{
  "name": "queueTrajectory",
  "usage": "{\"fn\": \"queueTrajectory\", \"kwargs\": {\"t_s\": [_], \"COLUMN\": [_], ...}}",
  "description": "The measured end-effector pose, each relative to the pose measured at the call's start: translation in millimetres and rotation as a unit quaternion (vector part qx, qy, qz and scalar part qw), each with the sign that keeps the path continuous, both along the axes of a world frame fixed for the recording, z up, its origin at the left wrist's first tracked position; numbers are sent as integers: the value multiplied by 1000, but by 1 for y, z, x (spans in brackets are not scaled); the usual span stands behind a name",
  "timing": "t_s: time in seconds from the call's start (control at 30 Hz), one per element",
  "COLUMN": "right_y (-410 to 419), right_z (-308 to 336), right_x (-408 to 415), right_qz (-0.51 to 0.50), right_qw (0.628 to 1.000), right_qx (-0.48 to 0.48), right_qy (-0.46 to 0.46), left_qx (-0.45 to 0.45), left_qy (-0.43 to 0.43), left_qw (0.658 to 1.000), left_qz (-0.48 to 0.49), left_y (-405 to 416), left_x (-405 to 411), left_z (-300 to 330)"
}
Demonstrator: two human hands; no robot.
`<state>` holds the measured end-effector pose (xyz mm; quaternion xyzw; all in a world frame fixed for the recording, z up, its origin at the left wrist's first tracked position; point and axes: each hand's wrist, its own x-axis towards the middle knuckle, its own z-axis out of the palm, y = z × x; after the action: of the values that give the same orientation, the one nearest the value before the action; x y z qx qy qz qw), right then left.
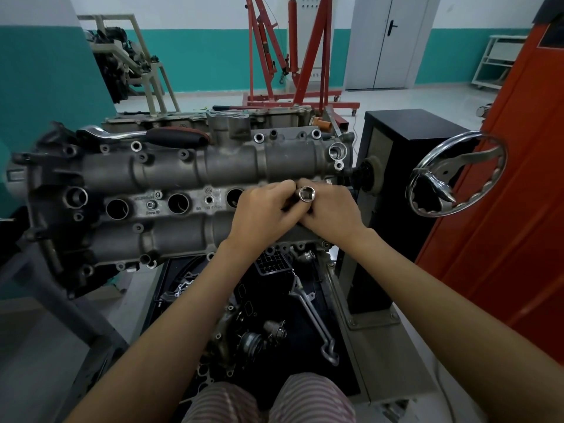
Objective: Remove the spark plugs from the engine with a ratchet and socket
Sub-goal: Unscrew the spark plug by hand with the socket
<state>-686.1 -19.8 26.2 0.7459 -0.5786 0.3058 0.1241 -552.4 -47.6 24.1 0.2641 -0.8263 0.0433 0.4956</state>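
Both hands, left hand and right hand, have their fingers curled round the socket just over the engine's rightmost plug well, ratchet lying along its far edge, so looks like socket-prep, next he'll need that ratchet.

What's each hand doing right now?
Left hand: fingers curled round the socket.
Right hand: fingers also curled on the socket, its open end facing the camera.

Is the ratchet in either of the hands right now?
No. The ratchet lies on the far side of the engine, while both hands grip the socket.
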Motion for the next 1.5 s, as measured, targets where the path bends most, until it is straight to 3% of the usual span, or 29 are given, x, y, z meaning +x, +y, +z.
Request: {"fn": "queueTrajectory", "kwargs": {"t_s": [0.27,0.6,0.97,1.23,1.5], "right_y": [2,-4,1,-2,2], "right_z": [1,-3,0,-1,2], "right_x": [2,-3,0,0,2], "right_qz": [13,-14,16,-22,19], "right_qw": [1000,1000,1000,1000,999], "right_qx": [-16,-4,-9,-5,-36], "right_qy": [-20,27,-7,7,-13], "left_qx": [20,5,5,4,6], "left_qy": [-9,0,0,-4,-2], "left_qw": [1000,1000,1000,1000,1000], "left_qz": [-21,9,-6,12,12], "left_y": [8,3,7,5,2], "left_x": [1,-1,-1,-2,-1], "left_z": [5,2,4,2,1]}}
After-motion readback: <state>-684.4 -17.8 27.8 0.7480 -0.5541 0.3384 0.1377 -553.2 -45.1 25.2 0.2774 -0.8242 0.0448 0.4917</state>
